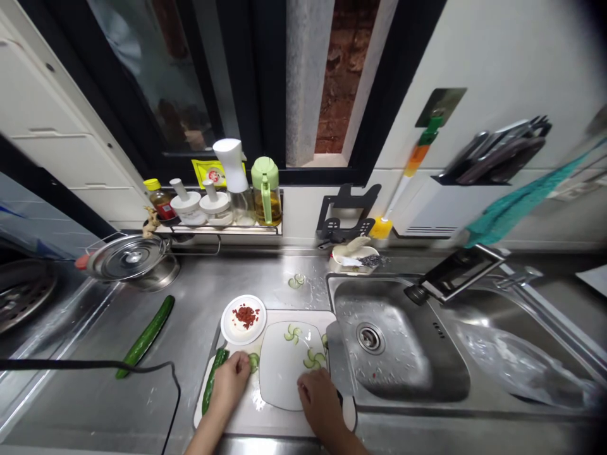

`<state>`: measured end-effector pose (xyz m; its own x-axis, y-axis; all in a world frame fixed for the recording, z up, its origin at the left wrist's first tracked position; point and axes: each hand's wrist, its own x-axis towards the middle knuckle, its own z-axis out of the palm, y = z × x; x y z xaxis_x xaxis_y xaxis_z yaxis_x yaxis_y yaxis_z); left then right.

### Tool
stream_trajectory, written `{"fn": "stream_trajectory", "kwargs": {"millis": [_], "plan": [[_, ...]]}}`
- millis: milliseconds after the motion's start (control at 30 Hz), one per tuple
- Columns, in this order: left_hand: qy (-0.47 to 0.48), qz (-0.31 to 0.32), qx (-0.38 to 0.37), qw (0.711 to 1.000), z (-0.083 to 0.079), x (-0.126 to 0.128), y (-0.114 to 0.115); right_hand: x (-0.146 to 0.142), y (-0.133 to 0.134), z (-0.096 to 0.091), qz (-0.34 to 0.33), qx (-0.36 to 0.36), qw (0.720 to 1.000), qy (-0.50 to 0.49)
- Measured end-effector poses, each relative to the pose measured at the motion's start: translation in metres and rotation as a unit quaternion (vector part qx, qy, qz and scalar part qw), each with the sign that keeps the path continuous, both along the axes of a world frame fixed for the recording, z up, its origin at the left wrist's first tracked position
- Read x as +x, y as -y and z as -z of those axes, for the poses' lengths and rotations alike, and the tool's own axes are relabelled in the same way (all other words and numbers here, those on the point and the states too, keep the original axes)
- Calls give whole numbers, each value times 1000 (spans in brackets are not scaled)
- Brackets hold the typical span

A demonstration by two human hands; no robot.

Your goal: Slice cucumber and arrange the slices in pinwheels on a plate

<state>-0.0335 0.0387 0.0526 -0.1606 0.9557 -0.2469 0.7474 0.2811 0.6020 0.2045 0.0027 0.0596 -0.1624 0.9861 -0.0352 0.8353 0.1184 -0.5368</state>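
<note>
My left hand (232,379) is closed, its fingertips beside a small pile of cucumber slices (254,362) on the cutting board (277,424). Whether a slice is between those fingers is hidden. Close to its left side lies a piece of cucumber (214,379). My right hand (322,401) has its fingers curled together over the right edge of a white squarish plate (279,373); I cannot see what they hold. Thin cucumber slices form fans (314,359) on this plate. A cleaver (342,357) lies along the board's right edge, its handle partly behind my right hand.
A round white dish (227,325) with red bits stands at the board's back left. A whole cucumber (147,335) lies on the steel counter, near a black cable (156,366). The sink (393,341) is at right. Behind are a lidded pot (128,259) and a condiment rack (227,230).
</note>
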Motion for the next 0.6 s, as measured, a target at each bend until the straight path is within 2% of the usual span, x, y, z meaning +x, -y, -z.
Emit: {"fn": "stream_trajectory", "kwargs": {"millis": [267, 600], "plan": [[-43, -4, -44, 998, -3, 5, -2, -3, -2, -3, -13, -15, 1000, -5], [20, -33, -47, 998, -2, 5, -1, -3, -1, -2, -5, -33, 999, -15]]}}
